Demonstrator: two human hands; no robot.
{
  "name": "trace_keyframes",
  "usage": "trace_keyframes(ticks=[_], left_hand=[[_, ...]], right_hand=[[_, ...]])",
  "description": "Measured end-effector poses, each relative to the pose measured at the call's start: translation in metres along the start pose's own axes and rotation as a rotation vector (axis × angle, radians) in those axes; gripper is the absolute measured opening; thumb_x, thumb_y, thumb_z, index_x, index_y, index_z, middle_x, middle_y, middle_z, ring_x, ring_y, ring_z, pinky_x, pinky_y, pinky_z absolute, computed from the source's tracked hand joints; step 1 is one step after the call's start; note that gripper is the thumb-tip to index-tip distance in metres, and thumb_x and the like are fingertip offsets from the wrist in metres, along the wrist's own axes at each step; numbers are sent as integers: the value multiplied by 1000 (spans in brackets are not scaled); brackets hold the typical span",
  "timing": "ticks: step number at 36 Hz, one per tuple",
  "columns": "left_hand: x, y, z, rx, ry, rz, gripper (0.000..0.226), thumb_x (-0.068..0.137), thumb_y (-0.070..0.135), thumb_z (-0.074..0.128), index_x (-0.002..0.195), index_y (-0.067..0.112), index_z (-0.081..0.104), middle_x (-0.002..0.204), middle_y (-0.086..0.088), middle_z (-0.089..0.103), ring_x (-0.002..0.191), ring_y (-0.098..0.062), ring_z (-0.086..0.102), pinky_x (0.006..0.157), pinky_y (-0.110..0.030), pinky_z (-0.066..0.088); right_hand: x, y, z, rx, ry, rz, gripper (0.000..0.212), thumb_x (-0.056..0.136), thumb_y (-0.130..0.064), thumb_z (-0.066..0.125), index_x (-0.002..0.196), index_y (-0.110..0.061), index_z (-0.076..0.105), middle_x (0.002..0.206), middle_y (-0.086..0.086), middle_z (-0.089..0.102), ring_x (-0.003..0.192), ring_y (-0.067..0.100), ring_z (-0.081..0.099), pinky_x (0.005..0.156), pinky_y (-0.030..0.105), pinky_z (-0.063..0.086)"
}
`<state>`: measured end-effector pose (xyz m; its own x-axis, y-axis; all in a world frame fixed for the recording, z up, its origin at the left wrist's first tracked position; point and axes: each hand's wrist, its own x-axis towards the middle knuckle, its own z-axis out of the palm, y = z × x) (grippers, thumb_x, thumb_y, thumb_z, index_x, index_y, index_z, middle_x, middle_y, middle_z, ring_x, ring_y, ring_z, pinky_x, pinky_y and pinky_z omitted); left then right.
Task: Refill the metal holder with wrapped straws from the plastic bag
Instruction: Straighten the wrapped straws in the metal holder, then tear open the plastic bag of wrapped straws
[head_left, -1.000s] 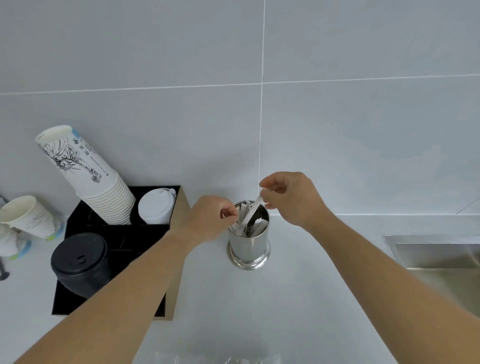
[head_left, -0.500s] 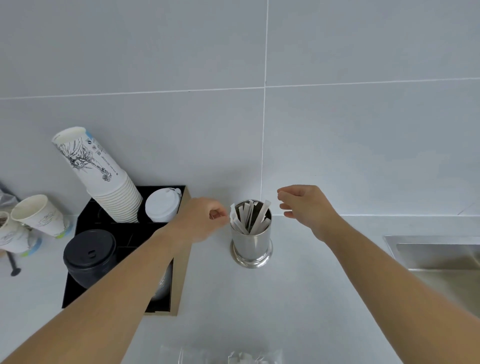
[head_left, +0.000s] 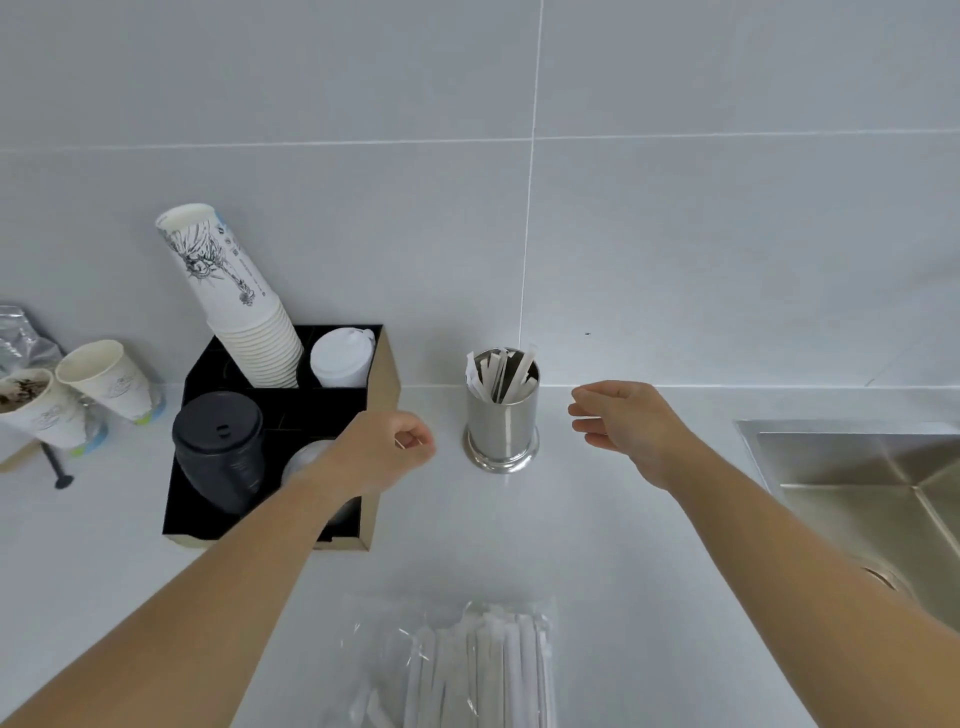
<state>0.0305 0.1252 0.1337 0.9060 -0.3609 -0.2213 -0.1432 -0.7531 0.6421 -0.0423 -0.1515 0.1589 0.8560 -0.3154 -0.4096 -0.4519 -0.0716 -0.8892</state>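
A shiny metal holder (head_left: 502, 426) stands upright on the white counter near the wall, with several white wrapped straws (head_left: 500, 373) poking out of its top. A clear plastic bag (head_left: 457, 670) holding more wrapped straws lies at the counter's near edge. My left hand (head_left: 382, 451) hovers just left of the holder, fingers curled into a loose fist with nothing visible in it. My right hand (head_left: 626, 423) hovers just right of the holder, fingers apart and empty. Neither hand touches the holder.
A black cup organiser (head_left: 280, 431) at the left holds a tilted stack of paper cups (head_left: 236, 301), white lids (head_left: 342, 358) and black lids (head_left: 221, 447). Loose paper cups (head_left: 109, 379) stand further left. A steel sink (head_left: 862, 493) lies to the right.
Both hands let go of the straws in the holder and drew back to either side of it. The view tilted down, so the bag of straws now shows.
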Motion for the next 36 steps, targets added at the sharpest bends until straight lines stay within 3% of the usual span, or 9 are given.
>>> trace_keyframes(ticks=[7,12,21,29,36], left_hand=[[-37,-35,20,-65,-68,-68,4,84,27,69,82,27,72,91,5,71,87,-14,66,76,-32,56],[-61,-60,31,-109,-113,-114,6,84,30,68,81,28,73,86,6,71,73,-8,62,61,-22,50],[-111,-107,51,-166,-178,-221,9,85,29,67,80,29,74,84,7,73,81,-9,67,64,-20,51],[-141,-98,85,-196,-274,-105,9,86,22,67,83,27,74,83,14,73,77,1,66,69,-11,48],[-148,-78,118,-101,-366,94,11,87,24,66,96,27,72,90,16,69,86,5,63,74,-9,47]], right_hand=[[-26,41,12,54,7,98,13,93,-22,64,99,-13,70,104,9,73,100,24,70,90,36,57],[-46,69,20,91,27,158,18,94,-23,63,105,-9,70,104,10,73,92,23,71,86,34,57],[-86,126,30,102,74,286,17,94,-21,64,101,-8,71,102,14,72,87,23,69,88,36,57],[-120,173,39,118,113,398,15,94,-19,62,98,-8,71,97,11,71,82,21,66,86,35,58],[-146,210,49,104,113,445,16,93,-13,60,96,-1,71,89,11,68,78,21,63,89,38,56]])
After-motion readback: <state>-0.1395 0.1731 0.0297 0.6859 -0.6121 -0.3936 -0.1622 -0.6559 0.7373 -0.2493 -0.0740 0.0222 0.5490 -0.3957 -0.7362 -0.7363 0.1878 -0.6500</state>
